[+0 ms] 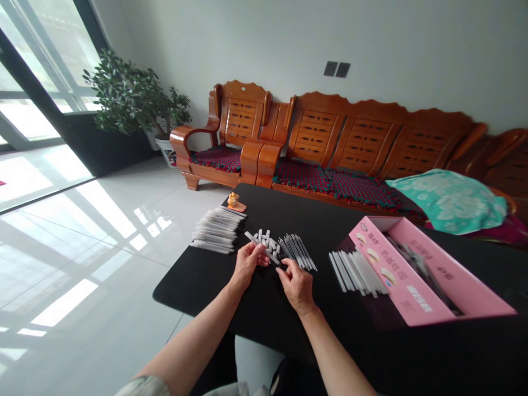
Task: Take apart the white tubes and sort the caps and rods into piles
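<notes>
My left hand (249, 260) is closed on a slim whitish tube (267, 253), which slants down toward my right hand. My right hand (296, 281) pinches at the tube's lower end; whatever its fingertips hold is too small to make out. Just beyond both hands lies a loose heap of short white cap-like pieces (268, 240). Beside the heap, thin grey sticks with narrow tips (297, 251) lie in a row. Left of my hands is a stack of long translucent tubes (218, 230). More whitish tubes (357, 272) lie to the right.
A pink open box (396, 280) with dark contents stands on the right of the black table (198, 280). A small yellow figure on an orange base (235, 202) sits at the far left edge. Behind are a wooden bench (350, 137) and a potted plant (136, 96).
</notes>
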The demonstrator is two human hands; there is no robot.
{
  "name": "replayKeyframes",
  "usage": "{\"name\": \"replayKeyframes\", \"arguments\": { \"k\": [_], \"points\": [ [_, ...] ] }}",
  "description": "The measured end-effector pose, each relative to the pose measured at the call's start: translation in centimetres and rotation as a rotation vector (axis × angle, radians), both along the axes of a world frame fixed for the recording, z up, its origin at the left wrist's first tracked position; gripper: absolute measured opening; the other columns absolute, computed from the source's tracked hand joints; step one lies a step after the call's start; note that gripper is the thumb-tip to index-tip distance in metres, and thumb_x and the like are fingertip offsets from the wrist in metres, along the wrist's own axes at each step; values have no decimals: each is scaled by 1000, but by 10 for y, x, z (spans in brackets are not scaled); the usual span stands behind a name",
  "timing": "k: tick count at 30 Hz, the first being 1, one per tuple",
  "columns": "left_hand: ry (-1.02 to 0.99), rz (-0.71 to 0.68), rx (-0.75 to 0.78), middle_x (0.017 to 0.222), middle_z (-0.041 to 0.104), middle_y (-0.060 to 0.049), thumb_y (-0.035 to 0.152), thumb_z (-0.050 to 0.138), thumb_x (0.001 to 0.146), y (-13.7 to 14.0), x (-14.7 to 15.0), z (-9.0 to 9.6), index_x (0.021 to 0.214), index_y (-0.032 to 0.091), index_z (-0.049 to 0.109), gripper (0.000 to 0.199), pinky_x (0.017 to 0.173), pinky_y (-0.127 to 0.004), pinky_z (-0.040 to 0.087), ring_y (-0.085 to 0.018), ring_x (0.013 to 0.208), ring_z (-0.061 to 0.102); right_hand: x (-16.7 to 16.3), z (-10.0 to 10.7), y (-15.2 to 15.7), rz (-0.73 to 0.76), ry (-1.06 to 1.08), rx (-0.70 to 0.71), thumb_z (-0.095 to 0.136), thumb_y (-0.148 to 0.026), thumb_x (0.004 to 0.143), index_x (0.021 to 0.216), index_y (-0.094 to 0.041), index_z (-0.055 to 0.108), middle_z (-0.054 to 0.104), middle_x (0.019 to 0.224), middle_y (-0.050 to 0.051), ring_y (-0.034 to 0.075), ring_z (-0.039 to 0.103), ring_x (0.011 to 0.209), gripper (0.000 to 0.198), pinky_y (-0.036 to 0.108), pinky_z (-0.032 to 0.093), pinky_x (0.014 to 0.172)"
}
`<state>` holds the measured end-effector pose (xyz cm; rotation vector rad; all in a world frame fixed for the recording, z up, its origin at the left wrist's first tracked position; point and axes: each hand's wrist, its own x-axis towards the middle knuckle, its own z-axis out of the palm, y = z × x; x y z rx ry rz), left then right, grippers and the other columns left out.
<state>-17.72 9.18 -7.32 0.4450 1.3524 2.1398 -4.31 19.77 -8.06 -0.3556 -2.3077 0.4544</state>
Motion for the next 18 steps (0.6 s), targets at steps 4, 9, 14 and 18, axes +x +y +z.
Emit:
{"name": "replayKeyframes", "arguments": {
  "k": [4,9,14,18],
  "points": [
    [9,-7,8,66,66,-3,49,71,75,-1,0,0,84,11,62,40,52,-22,53,-13,54,64,0,0,0,49,-12,30,46,-29,97,93,-16,65,68,70,4,14,64,61,23,22,42,61],
    [7,-2,2,66,66,-3,50,72,74,-1,0,3,84,12,62,40,51,-22,53,-13,54,64,-1,0,0,2,-14,-8,51,-33,94,94,-16,64,64,61,0,13,61,53,21,22,40,56],
    [5,3,-5,66,66,-3,51,73,73,0,0,3,83,11,62,42,51,-22,53,-13,54,64,-1,0,1,42,-42,27,46,-30,97,94,-17,65,68,68,3,14,64,58,23,22,40,59],
    [0,9,0,64,66,-3,49,72,74,0,-1,2,83,11,62,40,51,-22,52,-13,53,63,-1,-1,1,13,-21,14,48,-27,94,90,-16,65,67,67,2,12,61,56,20,22,38,58]
  ]
}}
